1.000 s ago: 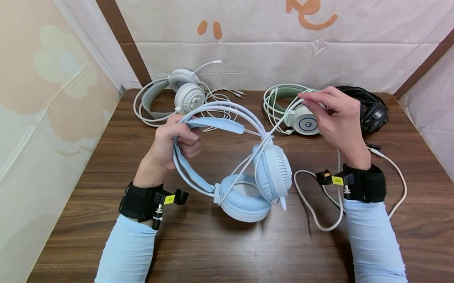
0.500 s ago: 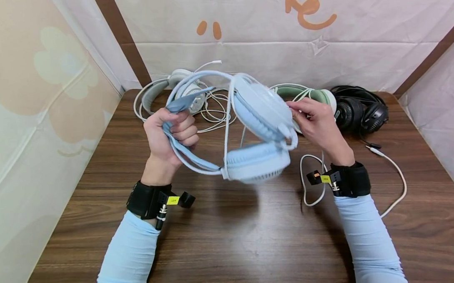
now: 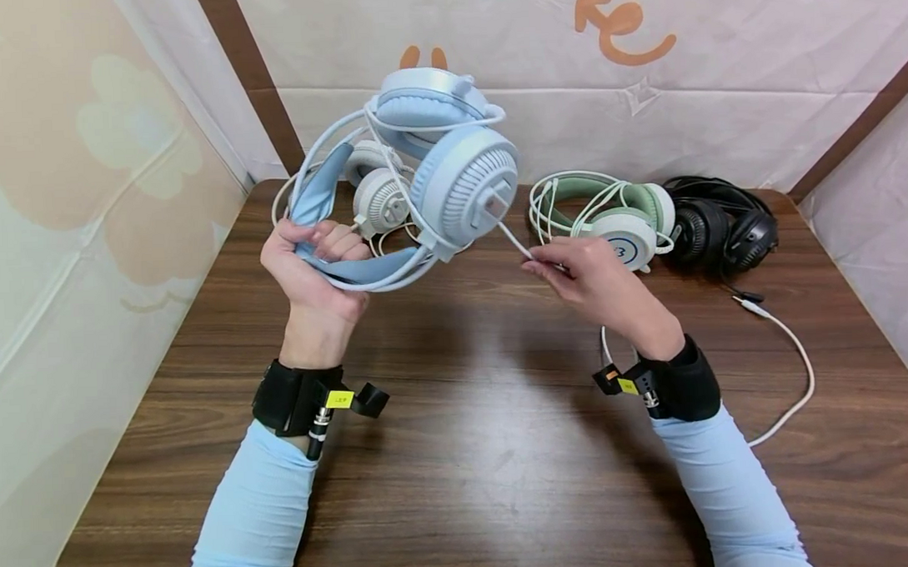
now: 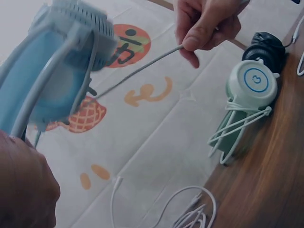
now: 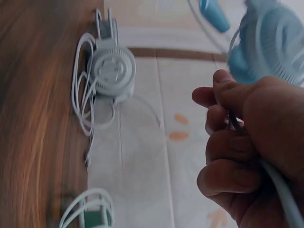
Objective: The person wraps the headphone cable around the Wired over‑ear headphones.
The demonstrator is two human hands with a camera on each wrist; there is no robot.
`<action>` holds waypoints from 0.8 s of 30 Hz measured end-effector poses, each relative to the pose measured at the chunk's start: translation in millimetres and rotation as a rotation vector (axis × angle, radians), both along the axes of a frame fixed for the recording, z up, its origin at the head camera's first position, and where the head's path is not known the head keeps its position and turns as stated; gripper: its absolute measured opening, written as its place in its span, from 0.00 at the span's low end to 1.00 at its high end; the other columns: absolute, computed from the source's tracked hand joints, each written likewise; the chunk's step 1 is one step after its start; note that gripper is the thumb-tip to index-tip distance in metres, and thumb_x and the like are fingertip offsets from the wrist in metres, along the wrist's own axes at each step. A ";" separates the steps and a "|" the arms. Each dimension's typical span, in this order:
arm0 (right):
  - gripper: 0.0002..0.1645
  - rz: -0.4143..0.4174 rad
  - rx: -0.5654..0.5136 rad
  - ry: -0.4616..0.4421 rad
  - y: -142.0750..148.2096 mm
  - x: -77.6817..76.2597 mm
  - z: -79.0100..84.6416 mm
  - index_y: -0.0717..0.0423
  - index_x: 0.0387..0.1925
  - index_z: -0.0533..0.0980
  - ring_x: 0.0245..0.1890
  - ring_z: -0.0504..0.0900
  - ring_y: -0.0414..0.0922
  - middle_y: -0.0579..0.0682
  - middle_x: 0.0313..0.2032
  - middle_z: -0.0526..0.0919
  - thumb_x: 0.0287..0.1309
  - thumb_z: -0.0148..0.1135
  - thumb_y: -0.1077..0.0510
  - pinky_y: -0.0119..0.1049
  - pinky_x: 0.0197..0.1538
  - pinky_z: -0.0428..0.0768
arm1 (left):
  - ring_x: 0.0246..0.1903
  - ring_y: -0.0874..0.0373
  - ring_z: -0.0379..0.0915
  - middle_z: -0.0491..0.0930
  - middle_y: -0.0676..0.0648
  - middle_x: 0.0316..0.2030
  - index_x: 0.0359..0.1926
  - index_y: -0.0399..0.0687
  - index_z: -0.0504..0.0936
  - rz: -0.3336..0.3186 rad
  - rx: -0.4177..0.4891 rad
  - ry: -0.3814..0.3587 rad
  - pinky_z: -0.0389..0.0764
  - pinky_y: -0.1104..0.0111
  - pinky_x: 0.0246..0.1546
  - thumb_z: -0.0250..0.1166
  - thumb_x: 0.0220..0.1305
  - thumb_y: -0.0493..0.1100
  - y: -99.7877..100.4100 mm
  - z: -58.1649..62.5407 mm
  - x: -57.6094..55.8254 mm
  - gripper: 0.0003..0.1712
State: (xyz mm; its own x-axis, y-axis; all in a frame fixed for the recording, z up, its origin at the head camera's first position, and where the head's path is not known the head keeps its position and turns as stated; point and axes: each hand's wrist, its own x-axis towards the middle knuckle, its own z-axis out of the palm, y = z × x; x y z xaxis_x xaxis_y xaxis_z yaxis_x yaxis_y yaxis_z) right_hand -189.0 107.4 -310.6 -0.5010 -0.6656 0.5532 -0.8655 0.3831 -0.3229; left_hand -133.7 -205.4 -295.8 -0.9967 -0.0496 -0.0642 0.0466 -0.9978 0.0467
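Note:
A light blue headset is held up above the table, its earcups raised to the far side. My left hand grips it by the headband, fingers curled round the band and its pad. My right hand pinches the headset's cable a short way from the nearer earcup. Cable also wraps across both earcups. In the left wrist view the cable runs taut to the right fingertips. From the right hand more cable trails back past the palm in the right wrist view.
A grey-white headset lies at the back left, partly hidden. At the back right sit a green and white headset and a black one. A white plug end lies on the brown table; a fabric wall stands behind.
My left hand has turned the blue headset, swinging its earcups up and away. My right hand has come left and lower, and the cable now runs from the earcup straight to its fingers.

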 end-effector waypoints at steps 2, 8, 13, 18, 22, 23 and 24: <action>0.04 0.027 0.019 0.014 -6.1 8.0 1.0 0.62 0.37 0.85 0.27 0.79 0.41 0.50 0.28 0.86 0.61 0.68 0.65 0.38 0.31 0.78 | 0.09 0.63 0.50 0.54 0.56 0.13 0.16 0.48 0.56 0.058 0.006 -0.044 0.47 0.77 0.15 0.51 0.38 0.35 -0.7 1.1 -0.4 0.10; 0.03 0.076 0.086 0.076 -23.5 33.2 2.6 0.59 0.38 0.83 0.25 0.77 0.39 0.46 0.27 0.80 0.63 0.68 0.63 0.37 0.32 0.79 | 0.08 0.63 0.50 0.53 0.56 0.12 0.14 0.50 0.56 0.189 -0.013 -0.112 0.47 0.77 0.15 0.52 0.36 0.35 2.2 2.5 -3.2 0.12; 0.04 0.126 0.092 0.103 -34.0 50.9 5.2 0.59 0.39 0.82 0.25 0.77 0.38 0.45 0.27 0.80 0.63 0.68 0.62 0.34 0.32 0.79 | 0.08 0.65 0.48 0.52 0.57 0.11 0.13 0.52 0.54 0.228 -0.082 -0.155 0.45 0.77 0.15 0.53 0.35 0.35 7.2 2.7 -4.0 0.14; 0.05 0.149 0.109 0.106 -39.5 64.2 8.1 0.59 0.40 0.82 0.26 0.78 0.38 0.46 0.28 0.80 0.63 0.68 0.62 0.32 0.33 0.80 | 0.10 0.65 0.46 0.51 0.58 0.11 0.12 0.52 0.54 0.260 -0.197 -0.201 0.43 0.76 0.17 0.54 0.34 0.36 10.8 3.2 -3.7 0.15; 0.04 0.166 0.138 0.117 -41.7 73.8 10.6 0.56 0.39 0.81 0.24 0.76 0.36 0.44 0.28 0.79 0.65 0.66 0.60 0.30 0.31 0.79 | 0.11 0.65 0.42 0.47 0.58 0.13 0.13 0.53 0.52 0.306 -0.327 -0.176 0.40 0.75 0.19 0.53 0.37 0.35 12.9 3.0 -2.4 0.17; 0.04 0.169 0.143 0.121 -41.8 75.9 11.9 0.56 0.39 0.81 0.23 0.75 0.36 0.43 0.27 0.78 0.66 0.66 0.59 0.30 0.30 0.78 | 0.12 0.65 0.41 0.46 0.57 0.13 0.14 0.53 0.51 0.322 -0.368 -0.160 0.39 0.74 0.20 0.52 0.39 0.34 13.3 2.5 -2.0 0.17; 0.04 0.168 0.146 0.128 -41.7 77.4 13.1 0.55 0.38 0.81 0.23 0.75 0.35 0.43 0.27 0.78 0.67 0.65 0.58 0.29 0.29 0.77 | 0.13 0.65 0.40 0.45 0.57 0.14 0.15 0.54 0.50 0.338 -0.421 -0.142 0.39 0.74 0.21 0.51 0.42 0.34 13.8 1.9 -1.6 0.17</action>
